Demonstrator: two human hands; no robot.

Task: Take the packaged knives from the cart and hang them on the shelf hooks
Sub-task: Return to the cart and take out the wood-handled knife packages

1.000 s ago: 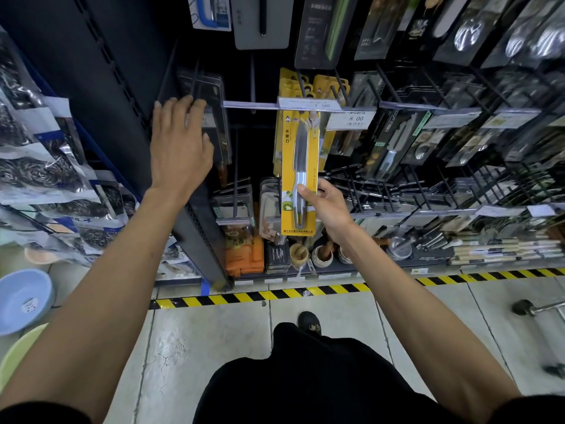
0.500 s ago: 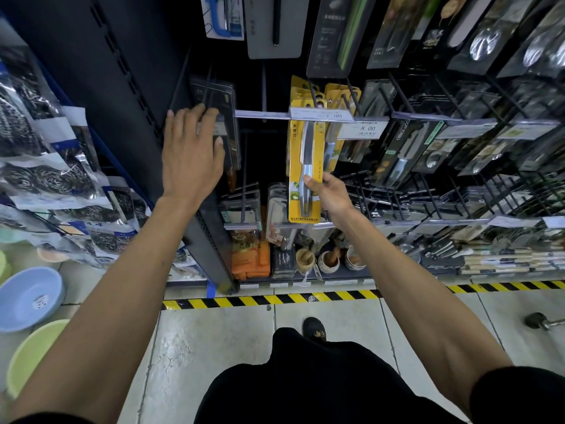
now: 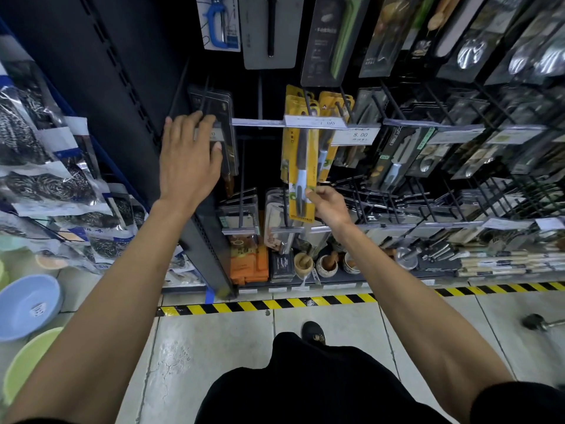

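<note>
Hands are both up at the hanging display. The right hand pinches the lower right edge of the yellow knife pack, thumb and fingertips curled onto the card. The pack hangs pretty much straight down in front of a bunch of matching yellow packs. Its top end runs up behind the white price label, so I honestly can't tell whether the hole is on the shelf hook or not.

The left hand isn't gripping anything. It lies flat, fingers straight, pressed on a dark pack on the far-left hook, right next to the black shelf upright. The thumb sticks out across the front of that pack.

Other stuff around: a second label reading 8.00 sits just right of the yellow packs, and dark-carded utensils fill the hooks further right. Down on the bottom shelf there are little mortars with pestles beside some orange packs. Yellow-and-black tape runs along the floor at the shelf foot. Off to the left hang bagged steel scourers, with a blue bowl and a green bowl below them. A dark shoe pokes out near the tape.
</note>
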